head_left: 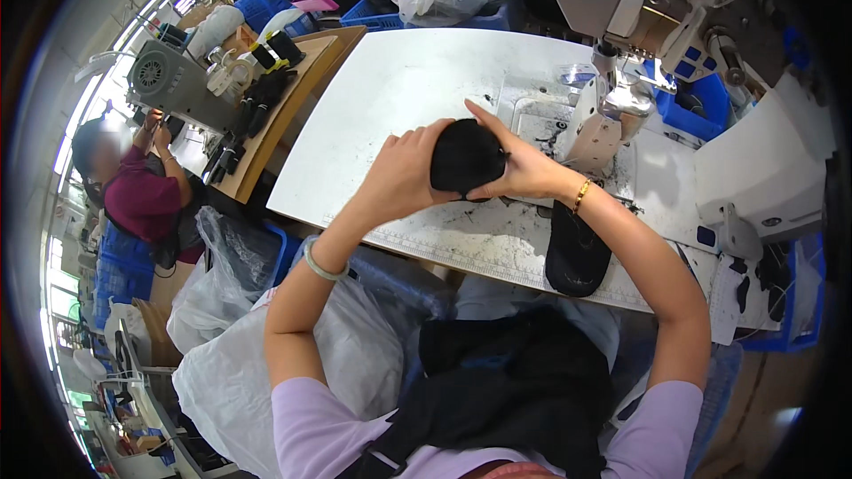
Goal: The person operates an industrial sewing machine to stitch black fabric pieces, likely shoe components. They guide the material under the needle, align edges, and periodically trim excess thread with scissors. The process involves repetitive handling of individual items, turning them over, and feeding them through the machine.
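Between my hands is a rounded black fabric piece (pixel 467 158), raised above the white sewing table (pixel 373 106). My left hand (pixel 401 168) is closed around its left side, fingers at the upper edge and thumb below. On the other side my right hand (pixel 530 165) grips it with the thumb and fingers, one finger pointing up and away from it. Below my right wrist a black sole-shaped piece (pixel 577 253) lies flat by the table's front edge. The sewing machine's post and needle area (pixel 612 98) stands just right of my hands.
Dark lint is scattered over the tabletop. Blue bins (pixel 701 106) sit beyond the machine and at the far right. A white plastic bag (pixel 293 364) fills the space left of my lap. Another person (pixel 146 186) works at a sewing machine (pixel 169 80) on the left.
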A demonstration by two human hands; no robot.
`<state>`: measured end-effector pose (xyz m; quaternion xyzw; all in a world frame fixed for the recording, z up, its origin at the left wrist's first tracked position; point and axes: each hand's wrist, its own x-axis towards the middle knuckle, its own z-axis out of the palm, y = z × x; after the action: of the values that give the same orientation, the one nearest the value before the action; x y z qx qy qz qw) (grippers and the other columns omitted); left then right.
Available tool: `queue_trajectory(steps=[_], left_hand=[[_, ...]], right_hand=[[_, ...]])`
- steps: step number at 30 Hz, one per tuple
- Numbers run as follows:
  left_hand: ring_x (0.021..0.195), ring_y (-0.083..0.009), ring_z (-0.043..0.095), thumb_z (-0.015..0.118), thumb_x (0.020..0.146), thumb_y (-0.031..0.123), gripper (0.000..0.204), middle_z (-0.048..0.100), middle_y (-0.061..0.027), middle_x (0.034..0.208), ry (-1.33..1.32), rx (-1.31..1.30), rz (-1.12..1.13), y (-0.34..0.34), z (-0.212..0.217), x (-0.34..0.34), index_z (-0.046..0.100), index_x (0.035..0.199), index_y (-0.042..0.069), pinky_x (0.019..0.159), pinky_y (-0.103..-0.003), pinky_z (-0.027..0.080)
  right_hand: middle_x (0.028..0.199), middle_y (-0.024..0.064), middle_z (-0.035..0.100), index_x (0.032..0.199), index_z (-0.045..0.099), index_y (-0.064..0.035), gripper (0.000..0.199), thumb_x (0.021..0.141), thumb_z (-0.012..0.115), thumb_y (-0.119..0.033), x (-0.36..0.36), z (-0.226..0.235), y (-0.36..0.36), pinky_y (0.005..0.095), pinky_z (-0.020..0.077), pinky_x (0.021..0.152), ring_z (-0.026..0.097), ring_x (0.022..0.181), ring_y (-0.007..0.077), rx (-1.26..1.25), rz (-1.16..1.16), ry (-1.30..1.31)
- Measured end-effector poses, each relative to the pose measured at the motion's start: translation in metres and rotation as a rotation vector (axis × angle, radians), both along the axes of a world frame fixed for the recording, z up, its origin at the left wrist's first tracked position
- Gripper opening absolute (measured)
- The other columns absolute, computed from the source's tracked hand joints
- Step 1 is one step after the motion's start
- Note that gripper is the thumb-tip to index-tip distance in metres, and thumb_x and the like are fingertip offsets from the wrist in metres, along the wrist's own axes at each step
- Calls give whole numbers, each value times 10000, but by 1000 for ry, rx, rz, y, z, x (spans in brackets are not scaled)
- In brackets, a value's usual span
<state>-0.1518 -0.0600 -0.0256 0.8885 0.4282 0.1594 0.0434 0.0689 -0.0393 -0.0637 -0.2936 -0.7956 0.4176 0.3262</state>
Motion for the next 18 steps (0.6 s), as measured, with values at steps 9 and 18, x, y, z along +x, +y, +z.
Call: queue_trajectory(steps=[9, 18], left_hand=[[1027, -385, 548, 857, 567, 360, 1077, 535, -230, 1106, -154, -20, 31, -4, -20, 5, 270, 1387, -17, 873, -417, 447], [1077, -357, 544, 852, 598, 281, 889, 508, -227, 1180, -181, -83, 42, 3, -26, -1, 386, 1279, -49, 905, -384, 461]], right_hand=[[1400, 277, 345, 1459, 22, 18, 1241, 590, 865, -256, -17, -31, -2, 343, 331, 1063, 403, 1280, 334, 132, -106, -64], [1063, 158, 601, 1139, 564, 7, 433, 781, 702, -194, 76, 31, -49, 362, 478, 841, 605, 948, 276, 198, -134, -459]])
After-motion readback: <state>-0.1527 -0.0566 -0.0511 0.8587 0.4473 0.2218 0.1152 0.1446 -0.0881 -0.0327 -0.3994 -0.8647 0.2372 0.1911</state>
